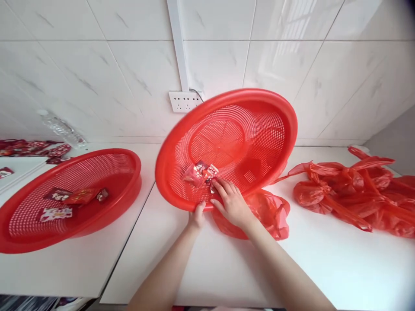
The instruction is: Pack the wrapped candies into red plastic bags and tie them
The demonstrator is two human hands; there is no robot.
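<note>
Several red packets (32,149) lie heaped at your ten o'clock, a clear bottle (63,127) slanting just beside them. Nearer, also at ten, the left basket (97,170) holds four small packets. At your twelve, the tilted basket (220,142) faces you, its far side raised. Your left hand (197,218) grips its rim at six o'clock, thumb over the edge, the other fingers hidden. Inside, a few wrappers (196,175) cluster toward the basket's seven. Your right hand (231,201) bends its fingertips onto one of them; whether they pinch it, you cannot tell. A loose red bag (272,216) sits at your one o'clock, tied red bags (353,194) at two.
</note>
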